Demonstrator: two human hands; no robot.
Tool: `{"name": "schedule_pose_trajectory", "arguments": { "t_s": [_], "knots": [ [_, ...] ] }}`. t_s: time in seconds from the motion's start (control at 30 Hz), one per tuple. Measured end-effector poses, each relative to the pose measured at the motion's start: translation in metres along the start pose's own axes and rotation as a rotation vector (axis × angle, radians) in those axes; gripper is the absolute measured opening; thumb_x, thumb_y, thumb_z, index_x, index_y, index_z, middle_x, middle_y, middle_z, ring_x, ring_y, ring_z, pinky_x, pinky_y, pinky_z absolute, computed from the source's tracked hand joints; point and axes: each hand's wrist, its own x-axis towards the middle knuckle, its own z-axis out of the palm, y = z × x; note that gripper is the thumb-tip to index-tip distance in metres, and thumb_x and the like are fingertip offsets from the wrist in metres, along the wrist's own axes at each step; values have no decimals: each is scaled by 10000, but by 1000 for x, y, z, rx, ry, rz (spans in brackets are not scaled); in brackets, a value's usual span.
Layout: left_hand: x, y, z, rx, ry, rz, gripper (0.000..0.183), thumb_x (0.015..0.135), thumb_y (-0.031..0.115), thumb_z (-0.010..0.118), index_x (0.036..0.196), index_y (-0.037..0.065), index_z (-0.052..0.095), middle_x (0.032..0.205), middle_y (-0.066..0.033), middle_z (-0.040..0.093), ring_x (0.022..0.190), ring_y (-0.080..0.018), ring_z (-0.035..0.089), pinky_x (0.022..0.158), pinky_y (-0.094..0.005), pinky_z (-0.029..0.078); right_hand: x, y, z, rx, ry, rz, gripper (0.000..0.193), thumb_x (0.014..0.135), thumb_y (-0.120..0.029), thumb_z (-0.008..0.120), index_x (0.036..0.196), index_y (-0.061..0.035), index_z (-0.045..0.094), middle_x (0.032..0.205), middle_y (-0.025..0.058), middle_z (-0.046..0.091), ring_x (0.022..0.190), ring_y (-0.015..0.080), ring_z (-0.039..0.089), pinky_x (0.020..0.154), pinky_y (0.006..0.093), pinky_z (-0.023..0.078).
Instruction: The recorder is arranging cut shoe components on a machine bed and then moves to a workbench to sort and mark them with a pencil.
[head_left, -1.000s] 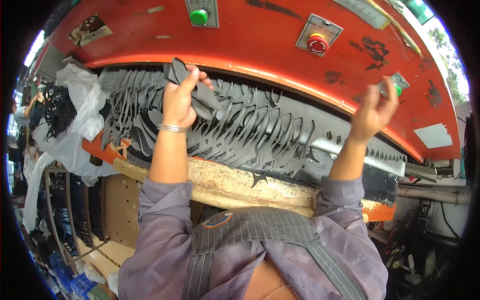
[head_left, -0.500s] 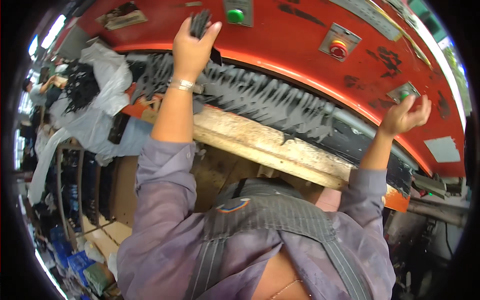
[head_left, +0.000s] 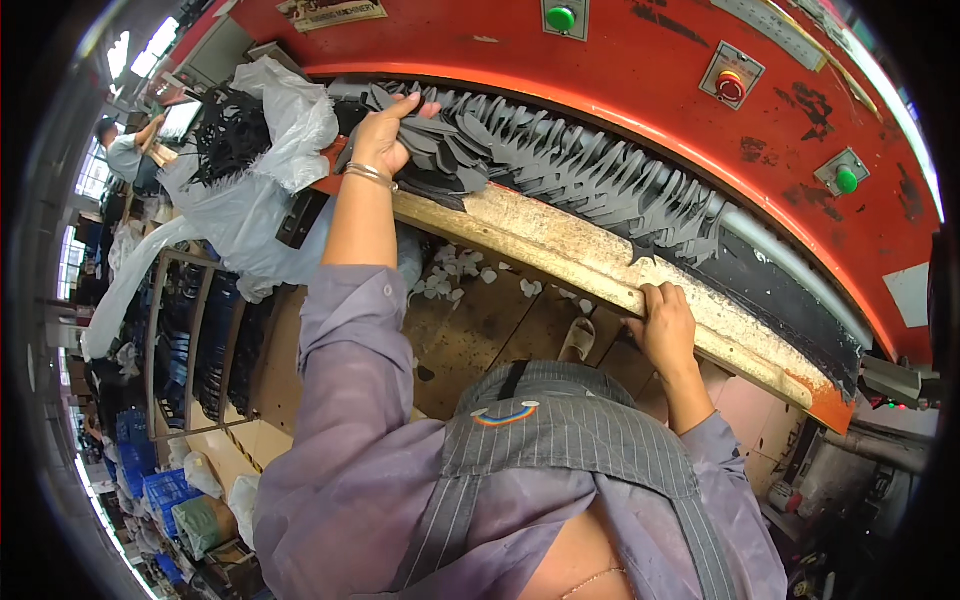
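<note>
My left hand (head_left: 383,138) is at a heap of thin dark grey cut pieces (head_left: 445,155) on the machine's bed, its fingers curled around some of them. Part of that grip is hidden by the pieces. Along the bed runs a row of grey cut-out strips (head_left: 590,165), overlapping and standing up at an angle. My right hand (head_left: 665,325) is closed over the front edge of a worn, cream-coloured board (head_left: 560,235).
Behind the bed rises a red machine panel (head_left: 640,90) with a red stop button (head_left: 730,87) and two green buttons (head_left: 561,19). Clear plastic sheeting (head_left: 250,220) and black scraps (head_left: 240,135) lie at the left. A co-worker (head_left: 125,155) is far left. Pale scraps (head_left: 455,270) litter the floor.
My left hand, raised with a bundle of dark pieces before, has come down onto the heap. My right hand has left the green button at the right and come down to the board's edge.
</note>
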Motion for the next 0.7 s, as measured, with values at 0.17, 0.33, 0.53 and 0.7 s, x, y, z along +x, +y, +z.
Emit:
{"name": "schedule_pose_trajectory", "arguments": {
  "t_s": [0.17, 0.33, 0.53, 0.7],
  "knots": [
    [30, 6, 8, 189, -107, 44, 208, 816, -32, 643, 958, 24, 502, 966, -178, 629, 880, -313, 654, 720, -397, 550, -1, 2, 0, 20, 20, 13, 466, 593, -135, 795, 1003, -35, 598, 910, 130, 548, 906, 305, 530, 787, 381, 455],
    [45, -30, 15, 1747, -388, 767, 388, 755, 197, 734, 1078, 77, 555, 1023, -207, 619, 984, -381, 584, 843, -390, 468, 13, 8, -9, 59, -74, -2, 474, 582, -142, 798, 997, -34, 598, 900, 129, 548, 900, 304, 530, 777, 381, 455],
    [42, -48, 19, 2071, -583, 709, 684, 725, 611, 651, 1193, 120, 560, 1397, -147, 417, 1348, -336, 296, 1108, -553, 116, 52, 35, -38, 216, -378, -78, 471, 664, -299, 787, 1034, -41, 652, 878, 152, 622, 864, 324, 604, 754, 390, 501],
    [69, -141, 118, 1468, -878, 922, 394, 807, 286, 670, 1100, 28, 616, 1191, -160, 593, 1168, -318, 514, 980, -409, 417, 174, 87, -43, 438, -31, -4, 345, 819, -313, 668, 1034, -44, 648, 947, 187, 660, 793, 339, 644, 695, 405, 509]
  ]
}}
